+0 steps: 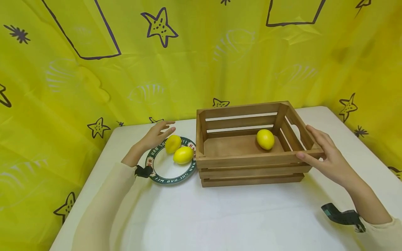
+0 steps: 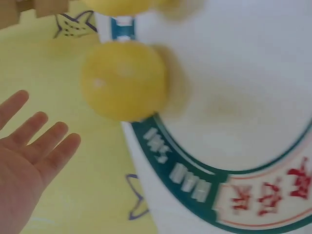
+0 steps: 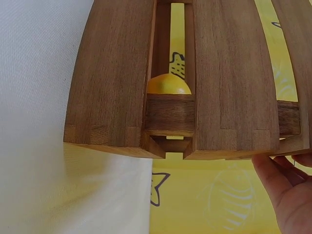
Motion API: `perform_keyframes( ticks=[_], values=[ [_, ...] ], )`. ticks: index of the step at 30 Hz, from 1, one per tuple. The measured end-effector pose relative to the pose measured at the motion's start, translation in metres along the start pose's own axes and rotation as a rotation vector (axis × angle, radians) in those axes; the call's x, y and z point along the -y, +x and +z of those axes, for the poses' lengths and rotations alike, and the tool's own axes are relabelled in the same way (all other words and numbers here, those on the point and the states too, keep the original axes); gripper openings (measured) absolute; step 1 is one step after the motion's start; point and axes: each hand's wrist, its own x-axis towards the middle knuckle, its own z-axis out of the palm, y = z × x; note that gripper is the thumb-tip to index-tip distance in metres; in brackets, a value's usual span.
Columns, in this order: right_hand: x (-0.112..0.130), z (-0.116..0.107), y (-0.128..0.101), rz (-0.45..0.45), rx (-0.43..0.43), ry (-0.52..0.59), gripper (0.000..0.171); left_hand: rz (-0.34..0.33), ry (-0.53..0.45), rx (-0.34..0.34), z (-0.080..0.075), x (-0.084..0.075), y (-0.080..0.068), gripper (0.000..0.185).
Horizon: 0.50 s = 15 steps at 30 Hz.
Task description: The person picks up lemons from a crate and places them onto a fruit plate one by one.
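Closest to the viewer, white tablecloth (image 1: 220,216) runs from the near edge up to both forearms in pale sleeves. On the left, the person's left hand (image 1: 156,134) hovers with fingers straight and spread, gripping nothing. Just beside its fingertips, on the far part of a green-rimmed plate (image 1: 169,177), sits one lemon (image 1: 173,143); the left wrist view shows that lemon (image 2: 124,80) close ahead of the open palm (image 2: 19,165) with a gap between them. A second lemon (image 1: 183,155) lies touching the first, on the side away from the hand and next to the crate's left wall. The slatted wooden crate (image 1: 251,164) stands right beside the plate. A third lemon (image 1: 265,139) rests inside it, toward the end where the right hand is. The right hand (image 1: 326,157) is at the crate's right end, thumb laid along the front top rail and fingers loosely extended by the side wall; the right wrist view shows fingertips (image 3: 280,180) touching the crate's underside edge. Yellow star-printed cloth (image 1: 94,69) hangs behind.
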Motion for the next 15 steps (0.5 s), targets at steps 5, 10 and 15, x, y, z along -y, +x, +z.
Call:
perform_keyframes(
  ticks=[5, 10, 15],
  values=[
    [0.000, 0.000, 0.000, -0.005, -0.008, 0.001, 0.084, 0.056, -0.016, -0.048, -0.006, -0.019, 0.005, 0.049],
    [-0.001, -0.001, 0.000, -0.018, -0.021, 0.010, 0.084, 0.152, -0.050, -0.125, -0.007, -0.043, 0.012, 0.047],
    [0.000, 0.002, 0.000, -0.023, -0.018, 0.025, 0.083, 0.261, -0.047, -0.183, -0.003, -0.069, 0.017, 0.042]
  ],
)
